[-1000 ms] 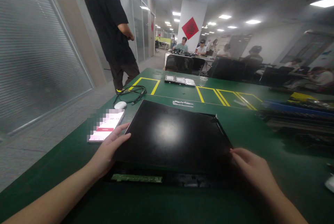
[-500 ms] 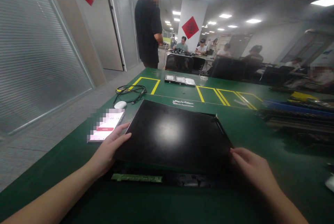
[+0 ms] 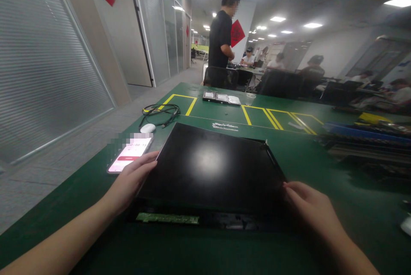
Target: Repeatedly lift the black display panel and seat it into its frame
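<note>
A black display panel [image 3: 205, 168] lies over a thin black frame [image 3: 266, 149], whose rim shows at the upper right. Along the panel's near edge a green circuit board strip [image 3: 167, 218] is exposed. My left hand [image 3: 136, 174] is at the panel's left edge, thumb tip against the edge and fingers along the side, partly hidden. At the right edge, my right hand [image 3: 305, 196] pinches the panel between thumb and fingers. Beside my left hand lies a lit phone [image 3: 130, 155].
A white mouse [image 3: 147, 128] and a coiled black cable [image 3: 160, 110] lie at the left of the green table [image 3: 314, 159]. Several drive-like boxes [image 3: 221, 98] sit farther back, near yellow tape outlines. Blue and yellow items [image 3: 362, 127] are stacked at right. A person [image 3: 221, 39] stands beyond the table.
My left thumb has slid slightly left, from over the panel's face to its edge. My right hand stays put. The standing person has moved right and farther off.
</note>
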Motion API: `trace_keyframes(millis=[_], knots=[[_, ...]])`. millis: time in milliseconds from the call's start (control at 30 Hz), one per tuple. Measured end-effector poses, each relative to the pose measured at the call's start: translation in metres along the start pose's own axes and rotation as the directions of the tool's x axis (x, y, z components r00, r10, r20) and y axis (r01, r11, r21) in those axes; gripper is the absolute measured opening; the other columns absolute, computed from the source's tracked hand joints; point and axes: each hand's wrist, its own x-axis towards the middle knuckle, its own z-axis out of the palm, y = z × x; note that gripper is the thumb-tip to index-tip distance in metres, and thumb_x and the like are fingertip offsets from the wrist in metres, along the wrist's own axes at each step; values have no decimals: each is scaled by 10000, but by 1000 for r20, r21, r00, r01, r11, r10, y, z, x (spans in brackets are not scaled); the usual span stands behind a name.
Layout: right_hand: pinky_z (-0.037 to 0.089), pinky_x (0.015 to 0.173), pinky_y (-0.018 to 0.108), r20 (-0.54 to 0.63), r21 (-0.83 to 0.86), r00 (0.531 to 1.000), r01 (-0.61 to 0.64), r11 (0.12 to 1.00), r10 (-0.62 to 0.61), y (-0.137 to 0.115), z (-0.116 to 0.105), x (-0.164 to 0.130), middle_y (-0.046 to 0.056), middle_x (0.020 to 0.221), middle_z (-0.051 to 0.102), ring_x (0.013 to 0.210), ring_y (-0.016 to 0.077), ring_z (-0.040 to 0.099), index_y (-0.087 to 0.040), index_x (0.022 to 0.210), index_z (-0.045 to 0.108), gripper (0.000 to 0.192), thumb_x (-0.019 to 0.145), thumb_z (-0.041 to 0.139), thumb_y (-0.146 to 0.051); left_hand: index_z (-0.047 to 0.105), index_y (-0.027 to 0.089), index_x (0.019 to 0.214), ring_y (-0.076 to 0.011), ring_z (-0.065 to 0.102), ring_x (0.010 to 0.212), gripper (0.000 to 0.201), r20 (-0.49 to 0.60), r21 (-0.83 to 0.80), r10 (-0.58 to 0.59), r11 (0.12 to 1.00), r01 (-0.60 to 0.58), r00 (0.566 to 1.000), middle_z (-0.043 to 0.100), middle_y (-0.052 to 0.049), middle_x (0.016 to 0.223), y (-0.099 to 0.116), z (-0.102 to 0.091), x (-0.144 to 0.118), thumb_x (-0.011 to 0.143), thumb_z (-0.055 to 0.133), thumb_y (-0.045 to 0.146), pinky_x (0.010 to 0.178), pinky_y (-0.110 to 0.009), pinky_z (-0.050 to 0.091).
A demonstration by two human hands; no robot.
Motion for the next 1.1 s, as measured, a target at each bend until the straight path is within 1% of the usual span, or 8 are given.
trace_keyframes(millis=[100,200,300,433,533,667,767,1100], knots=[[529,682,341,-19,-4,1000,21,1000,-21,0,0,1,34,896,798,799,264,723,-276,874,796,388,745,573,-565,768,235,1118,-397,590,1269,464,-54,196,146,972,-133,988,714,-97,1315,-9,-7,8,706,770,449,1058,-508,467],[532,704,352,-29,8,1000,0,1000,0,-4,-1,-1,43,901,798,829,280,725,-280,833,799,385,711,586,-576,771,238,1097,-393,527,1332,440,-58,495,263,845,-201,963,651,-109,1396,-18,-12,16,740,689,482,1107,-537,399],[536,651,347,-17,70,997,-74,995,75,-8,-3,-2,64,915,796,789,282,728,-265,828,801,394,683,600,-571,769,201,1085,-395,526,1327,461,-8,627,289,747,-221,957,640,-149,1387,-23,-15,20,750,628,484,1110,-554,386],[475,456,328,54,160,978,-206,965,199,-10,-4,-3,87,798,777,534,236,662,-231,901,791,478,664,603,-602,757,160,1101,-392,545,1302,501,41,664,284,709,-239,958,630,-178,1380,-25,-15,22,740,611,475,1099,-554,402],[439,408,315,63,188,974,-225,956,217,-10,-3,-3,82,689,745,444,207,601,-216,896,788,477,646,624,-589,758,166,1088,-387,549,1296,483,67,692,288,676,-252,955,629,-173,1375,-26,-16,22,755,592,475,1100,-553,401],[461,434,297,29,265,983,-183,947,182,-9,-2,-3,87,697,746,511,218,642,-208,831,787,401,646,674,-545,758,165,1079,-385,553,1290,475,95,723,290,637,-266,952,615,-177,1384,-27,-16,22,771,573,476,1094,-555,409],[442,414,288,37,308,988,-156,939,152,-7,0,-4,76,631,721,481,209,626,-205,834,784,385,685,688,-546,745,138,1105,-392,541,1301,505,103,744,295,611,-271,950,597,-198,1397,-28,-16,22,780,551,473,1094,-564,406],[395,376,284,98,323,972,-236,917,216,6,4,4,71,560,686,433,202,588,-192,818,763,452,669,701,-615,729,131,1116,-393,544,1300,506,119,788,318,546,-284,941,596,-198,1393,-32,-17,23,801,514,464,1092,-561,414]])
